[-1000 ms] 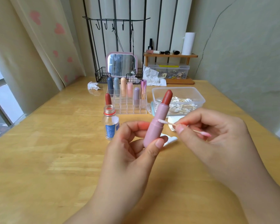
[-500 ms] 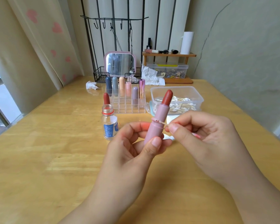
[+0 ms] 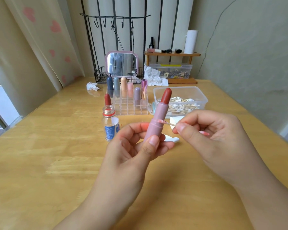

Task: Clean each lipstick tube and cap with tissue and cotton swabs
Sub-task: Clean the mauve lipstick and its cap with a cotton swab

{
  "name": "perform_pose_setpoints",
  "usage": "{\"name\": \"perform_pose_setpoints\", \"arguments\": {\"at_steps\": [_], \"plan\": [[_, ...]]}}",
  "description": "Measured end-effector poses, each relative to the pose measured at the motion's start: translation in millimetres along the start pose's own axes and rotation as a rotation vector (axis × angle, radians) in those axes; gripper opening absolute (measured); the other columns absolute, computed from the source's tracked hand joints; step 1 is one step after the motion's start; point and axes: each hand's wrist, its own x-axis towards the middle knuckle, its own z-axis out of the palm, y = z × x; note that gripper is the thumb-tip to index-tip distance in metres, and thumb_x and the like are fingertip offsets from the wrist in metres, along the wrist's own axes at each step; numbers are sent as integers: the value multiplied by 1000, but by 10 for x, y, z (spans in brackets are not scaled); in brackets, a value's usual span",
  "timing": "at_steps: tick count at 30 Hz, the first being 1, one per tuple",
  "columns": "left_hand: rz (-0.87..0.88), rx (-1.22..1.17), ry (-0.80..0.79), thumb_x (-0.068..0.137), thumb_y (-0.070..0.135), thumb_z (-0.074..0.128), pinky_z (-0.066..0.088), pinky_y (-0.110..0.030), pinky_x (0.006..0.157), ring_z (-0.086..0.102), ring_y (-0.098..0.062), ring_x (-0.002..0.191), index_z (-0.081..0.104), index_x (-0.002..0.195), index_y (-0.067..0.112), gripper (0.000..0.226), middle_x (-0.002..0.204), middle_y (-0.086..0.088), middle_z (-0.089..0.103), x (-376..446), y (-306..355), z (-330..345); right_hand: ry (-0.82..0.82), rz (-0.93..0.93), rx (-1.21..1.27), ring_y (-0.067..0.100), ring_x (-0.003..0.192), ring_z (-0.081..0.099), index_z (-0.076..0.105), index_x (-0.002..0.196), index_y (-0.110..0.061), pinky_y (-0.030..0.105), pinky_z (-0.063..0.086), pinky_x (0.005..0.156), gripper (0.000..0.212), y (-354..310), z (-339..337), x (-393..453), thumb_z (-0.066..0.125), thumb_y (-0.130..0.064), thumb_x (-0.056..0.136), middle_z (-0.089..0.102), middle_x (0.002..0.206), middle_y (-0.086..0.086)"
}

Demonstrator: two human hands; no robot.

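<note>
The left hand (image 3: 131, 146) gripped a pink lipstick tube (image 3: 156, 121) by its lower end, thumb in front and fingers curled behind, holding it tilted a little to the right above the wooden table (image 3: 40, 155) with its red stick wound out at the top. The right hand (image 3: 211, 140) pinched a cotton swab (image 3: 169, 123) between thumb and forefinger, and the swab's pink-stained tip touched the tube's side at the ridge where the narrower upper part met the base. The swab's other end, also stained pink, poked out past the fingers on the right. Behind the hands stood a small clear bottle (image 3: 110, 124) with a blue label and no lid on it, and just beyond it an upright red lipstick (image 3: 107, 100). A clear organiser (image 3: 131, 108) held a row of capped lipsticks (image 3: 123, 87) in blue, grey, peach, pink and lilac, with a shiny purple one at the right end. To its right sat a clear plastic box (image 3: 179, 92) full of cotton swabs. A white pad (image 3: 174, 121) and a white scrap lay on the table partly hidden by the hands. A crumpled tissue (image 3: 92, 86) lay further back on the left, near a wire basket (image 3: 101, 77) with a pink-framed mirror (image 3: 121, 63) in it.
</note>
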Motion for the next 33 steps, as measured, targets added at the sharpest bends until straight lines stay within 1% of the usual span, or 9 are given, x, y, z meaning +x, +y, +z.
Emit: {"name": "perform_pose_setpoints", "arguments": {"at_steps": [2,6,10,15,18,23,26,28,33], "plan": [[-3,-5,-5,77,13,59,55,-23,72,72,-29,81,57,105,-3,32,87,-11,70,1,-2,-4,4,7,15,3,43,31,68,71,-11,8,27,44,13,11,-28,8,63,-23,74,37,49,6],[-48,4,-32,77,14,58,55,-24,71,71,-29,79,58,103,-2,30,83,-9,70,-7,-8,-10,-25,-9,59,1,43,38,68,68,-9,5,32,46,13,-8,24,-20,63,-19,75,48,53,21],[-75,-1,-85,83,20,52,54,-24,69,70,-27,79,60,100,2,26,81,-8,67,-9,-18,-22,-26,-20,29,4,46,39,68,72,-11,10,32,48,15,6,-4,-6,68,-26,73,51,56,21],[-130,-37,-128,89,25,43,54,-26,70,68,-27,81,65,98,6,30,78,-8,62,-11,-52,-33,-64,-74,89,12,48,48,64,67,-9,11,36,50,14,2,-17,-7,67,-19,77,63,57,6],[-138,-28,-136,88,27,41,51,-24,69,61,-19,81,71,94,18,32,77,-3,61,22,-93,-56,-74,-75,145,2,48,50,63,65,-7,8,38,51,15,0,8,-17,62,-12,79,63,53,-3],[-193,-176,-123,81,24,44,45,-22,53,49,-12,56,73,84,17,31,66,-3,57,89,-107,-16,-33,-30,73,16,45,45,66,70,-10,21,39,50,14,32,28,-27,63,-21,80,48,47,7],[-233,-234,-73,74,29,52,41,-21,43,43,-10,44,71,83,8,29,55,0,50,118,-134,4,0,-41,-1,3,43,35,65,70,-15,10,31,47,11,23,40,-33,63,-22,78,39,43,-7],[-225,-196,-116,70,33,68,42,-19,48,43,-8,49,72,92,13,30,58,6,49,115,-144,-12,0,-43,-5,2,42,33,65,69,-15,9,30,46,11,11,49,-38,63,-22,78,40,42,-12],[-183,-149,-154,78,33,60,44,-20,58,40,-8,59,71,98,19,26,66,7,44,37,-133,-41,5,-42,-4,1,42,35,64,65,-12,8,29,45,16,19,68,-38,63,-22,77,45,45,-11]]}}
